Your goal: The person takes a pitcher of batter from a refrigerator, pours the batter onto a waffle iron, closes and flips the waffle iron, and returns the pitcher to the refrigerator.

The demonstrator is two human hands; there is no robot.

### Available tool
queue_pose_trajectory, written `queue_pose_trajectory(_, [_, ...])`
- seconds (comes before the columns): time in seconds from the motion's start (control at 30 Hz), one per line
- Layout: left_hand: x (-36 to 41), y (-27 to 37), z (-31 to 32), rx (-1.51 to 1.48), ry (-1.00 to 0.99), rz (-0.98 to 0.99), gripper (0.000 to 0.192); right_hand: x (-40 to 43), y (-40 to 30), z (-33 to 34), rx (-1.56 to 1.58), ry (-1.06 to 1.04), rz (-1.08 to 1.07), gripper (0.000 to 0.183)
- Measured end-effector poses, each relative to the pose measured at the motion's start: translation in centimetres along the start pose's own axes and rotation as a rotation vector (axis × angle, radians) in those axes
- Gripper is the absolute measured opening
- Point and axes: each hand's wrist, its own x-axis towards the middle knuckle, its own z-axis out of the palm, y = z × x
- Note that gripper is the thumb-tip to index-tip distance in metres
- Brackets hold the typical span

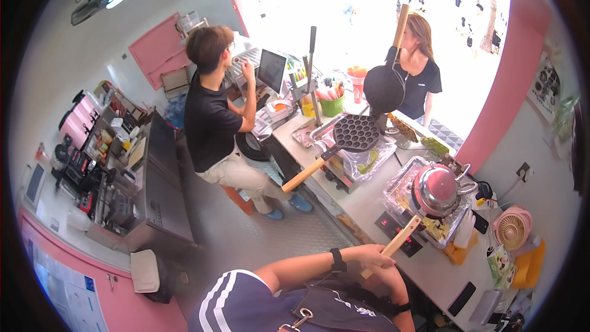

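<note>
My left hand (370,254) is closed around the wooden handle (401,240) of a waffle iron. My right hand (386,273) meets it at the handle's lower end; its fingers are partly hidden, so its own grip is unclear. Above a foil-lined tray (445,235), a shiny domed metal pan (435,189) sits at the handle's far end. Further left, an egg-waffle iron stands open, its dimpled lower plate (356,133) level and its round upper plate (384,89) raised. Green waffle-like pieces (368,162) lie in the plastic-lined tray beneath.
A co-worker (212,115) sits by a tablet screen (272,70); another person (417,74) stands outside the opening. A control box (398,234) with red lights, phone (462,299), pink fan (512,227) and green cup (332,105) are on the counter. Appliances crowd the left-hand worktop.
</note>
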Motion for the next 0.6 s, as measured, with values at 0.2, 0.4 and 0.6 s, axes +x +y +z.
queue_pose_trajectory(0.2, [-1.0,1.6,-0.4,-0.012,-0.017,0.009,0.054,0.2,0.3,-0.1,-0.023,0.007,-0.012,0.029])
queue_pose_trajectory(0.4, [-1.2,1.9,-0.4,-0.037,-0.032,-0.002,0.05,0.2,0.4,0.0,-0.011,0.009,-0.036,0.03])
queue_pose_trajectory(0.6, [-1.3,2.0,0.0,-0.018,-0.048,-0.013,0.047,-0.2,1.1,-0.1,-0.005,0.011,0.054,0.028])
